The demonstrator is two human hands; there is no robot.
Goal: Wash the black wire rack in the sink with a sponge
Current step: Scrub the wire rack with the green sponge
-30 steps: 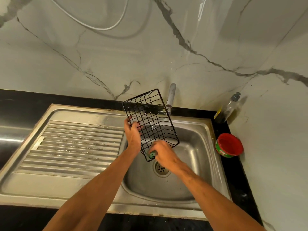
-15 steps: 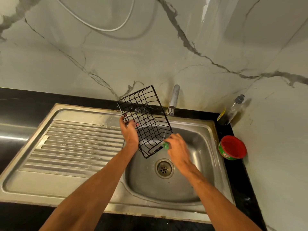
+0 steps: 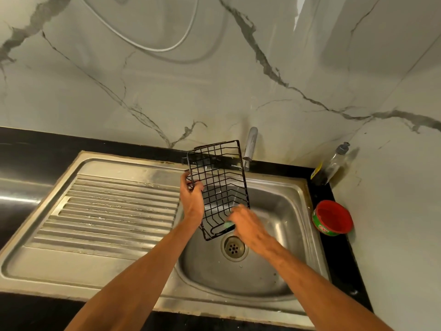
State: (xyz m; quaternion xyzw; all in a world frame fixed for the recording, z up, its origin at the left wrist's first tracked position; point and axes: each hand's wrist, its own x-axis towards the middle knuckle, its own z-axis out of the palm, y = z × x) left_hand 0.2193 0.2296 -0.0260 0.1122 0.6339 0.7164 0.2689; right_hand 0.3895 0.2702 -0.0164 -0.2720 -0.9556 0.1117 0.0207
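Gripping the black wire rack by its left edge, the left hand has thumb and fingers curled round the outer wires. It holds the rack tilted over the sink basin. The rack's upper end points toward the wall. Its lower end sits down inside the basin, just up and left of the drain. Whether the lower corner touches the basin wall cannot be told. The right hand is at the rack's lower right side, fingers curled round a green sponge; only a small edge of the sponge shows beneath the fingers. The sponge is pressed against the rack's lower wires. The right hand is slightly blurred, so exact finger placement cannot be told. A metal faucet stands at the back of the sink, just right of the rack's upper end. A ribbed steel drainboard lies left of the basin. A black countertop surrounds the sink unit. On the counter right of the basin stands a round red tub with a green label, close to the sink rim. Behind it, in the corner, a clear bottle with a grey cap leans at the wall. A white hose loops across the marble-patterned wall above.
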